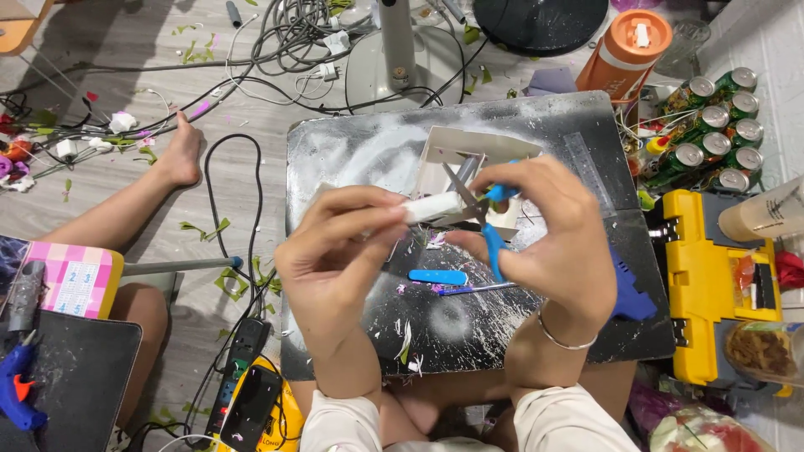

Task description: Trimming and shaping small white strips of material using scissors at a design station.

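My left hand [335, 251] pinches a small white paper strip [431, 207] and holds it out level over the black work board [352, 151]. My right hand [557, 238] grips blue-handled scissors [492, 219], whose open blades meet the strip's right end. Just behind them stands a white cardboard box piece [469, 146]. A blue craft-knife handle [438, 276] and a thin stick lie on the board below my hands. A silver bangle circles my right wrist.
A yellow tool case [702, 276], several green cans [712, 125] and an orange bottle [624, 54] sit right. A blue glue gun [630, 293] lies by my right hand. Cables, a power strip [237, 364] and another person's bare foot [180, 155] are left.
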